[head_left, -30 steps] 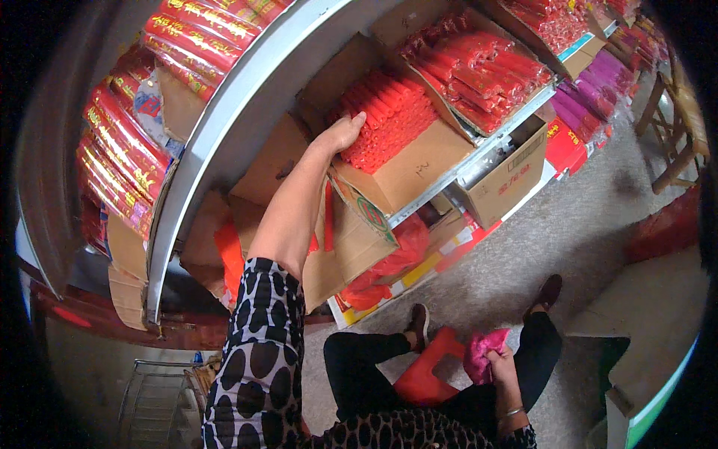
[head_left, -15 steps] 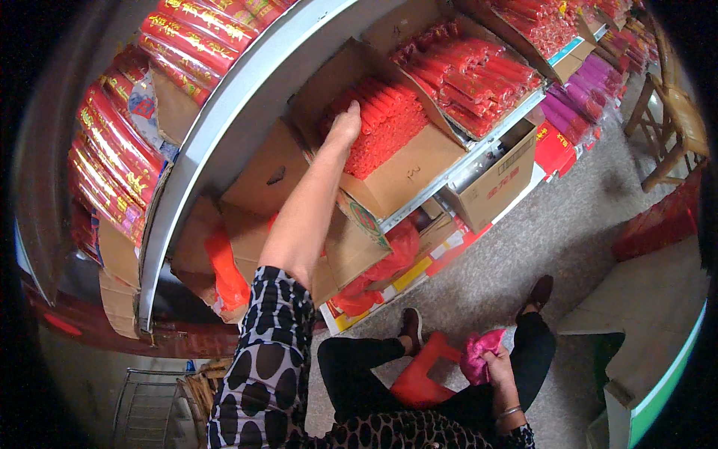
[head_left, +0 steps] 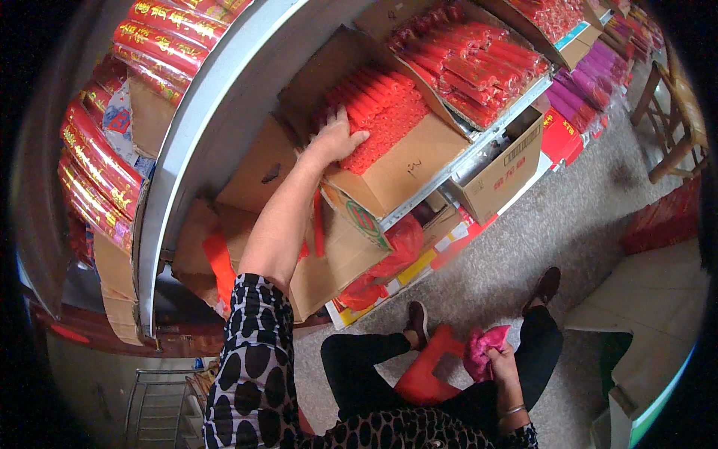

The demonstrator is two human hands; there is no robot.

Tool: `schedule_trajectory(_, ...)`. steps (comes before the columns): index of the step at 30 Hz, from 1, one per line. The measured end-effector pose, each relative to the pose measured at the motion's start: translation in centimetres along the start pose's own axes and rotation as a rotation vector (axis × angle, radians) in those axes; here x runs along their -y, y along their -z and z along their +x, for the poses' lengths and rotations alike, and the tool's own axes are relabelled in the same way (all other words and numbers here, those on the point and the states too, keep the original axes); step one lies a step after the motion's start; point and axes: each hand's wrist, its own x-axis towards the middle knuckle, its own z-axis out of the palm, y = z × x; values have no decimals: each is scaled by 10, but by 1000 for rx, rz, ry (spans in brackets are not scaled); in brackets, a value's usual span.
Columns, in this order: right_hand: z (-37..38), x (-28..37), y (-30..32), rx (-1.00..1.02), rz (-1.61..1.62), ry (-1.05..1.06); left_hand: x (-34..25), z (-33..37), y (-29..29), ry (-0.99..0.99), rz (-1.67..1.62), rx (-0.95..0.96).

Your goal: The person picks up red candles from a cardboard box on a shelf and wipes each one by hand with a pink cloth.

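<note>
Red candles [head_left: 381, 120] under outstretched left hand [head_left: 336, 138], fingers spread — right hand [head_left: 502, 367] clutching pink bag [head_left: 482, 349]

place: shop or stockroom | shelf: long metal shelf [head_left: 479, 146] carrying open cardboard boxes [head_left: 407, 168] packed with red candles [head_left: 381, 120] | upper shelf: stacked red-and-gold rolls [head_left: 97, 172] | far end of the shelf: purple packs [head_left: 591, 78] | floor: grey carpet [head_left: 568, 217]

A single wide fisheye view looks steeply down from the person's head, facing the grey metal shelving [head_left: 224, 112] close ahead. Its lower edge takes in the speckled grey floor [head_left: 538, 224] below.
</note>
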Motion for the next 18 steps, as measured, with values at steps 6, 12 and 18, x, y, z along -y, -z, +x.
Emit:
schedule_trajectory(6,-6,15,-11,-24,80,-51,9,11,1,-62,-313,-19)
schedule_trajectory(12,-4,5,-4,-9,33,-51,50,44,1,24,-922,-93)
schedule_trajectory(18,0,1,-4,-10,60,0,0,43,-6,254,-583,-41)
